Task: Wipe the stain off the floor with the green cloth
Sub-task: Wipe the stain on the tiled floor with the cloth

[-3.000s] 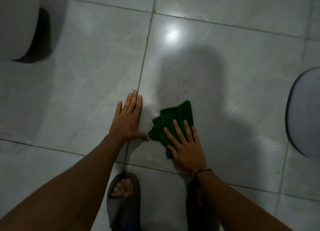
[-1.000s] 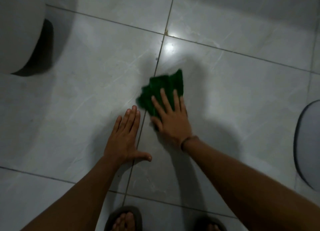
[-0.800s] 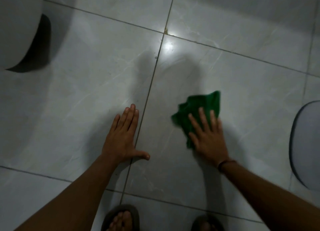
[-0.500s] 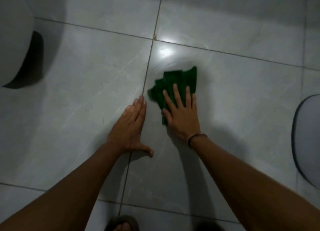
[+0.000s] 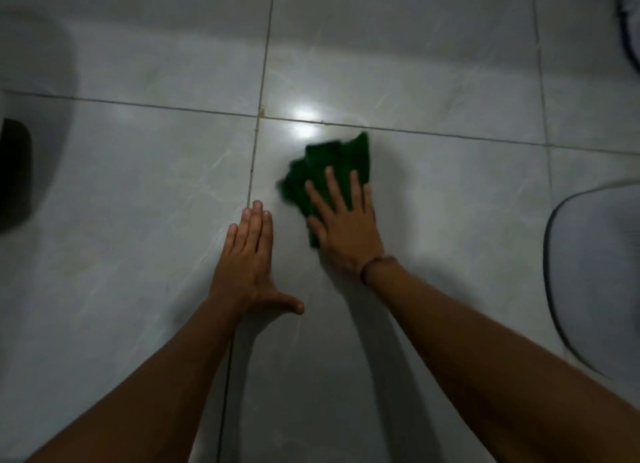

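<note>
Green cloth pressed flat to the grey tiled floor under the right hand.

Its bunched folds are seen beyond and to the left of the spread fingers, just below the grout line where a light glare is reflected. The left hand is laid flat beside the cloth, fingers together, thumb splayed, not touching it. No stain can be made out.
</note>
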